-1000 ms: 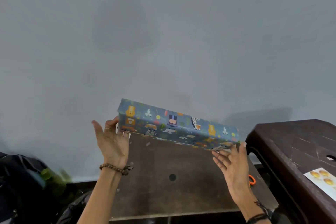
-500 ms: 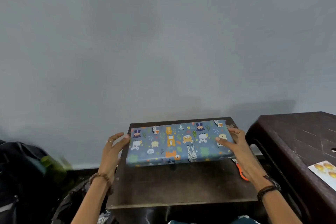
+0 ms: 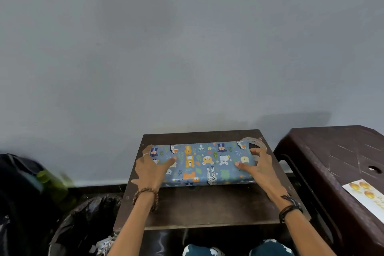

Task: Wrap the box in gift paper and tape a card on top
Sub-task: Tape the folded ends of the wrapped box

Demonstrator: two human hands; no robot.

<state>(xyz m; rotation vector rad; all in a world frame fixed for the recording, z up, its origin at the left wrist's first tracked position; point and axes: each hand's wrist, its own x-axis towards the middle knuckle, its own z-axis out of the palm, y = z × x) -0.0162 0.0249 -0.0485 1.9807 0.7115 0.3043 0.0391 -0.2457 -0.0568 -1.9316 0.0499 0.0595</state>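
Observation:
The box (image 3: 202,164), wrapped in blue paper printed with cartoon animals, lies flat on a small brown table (image 3: 203,208). My left hand (image 3: 150,170) rests on the box's left end, with the thumb on top and the fingers spread along the edge. At the right end my right hand (image 3: 256,168) touches the box, thumb on the top face and fingers against the end. A clear tape roll (image 3: 254,144) lies just behind those fingers at the far right corner. The white card (image 3: 365,195) with yellow flowers lies on the stool to the right.
A dark brown plastic stool (image 3: 332,158) stands right of the table with a narrow gap between them. A grey wall (image 3: 187,48) rises directly behind. Left of the table are a green bottle (image 3: 54,183) and black bags (image 3: 83,224) on the floor.
The box was tilted up on edge in the air, then turned flat and lowered onto the table. Both hands followed it down and now lie on its ends.

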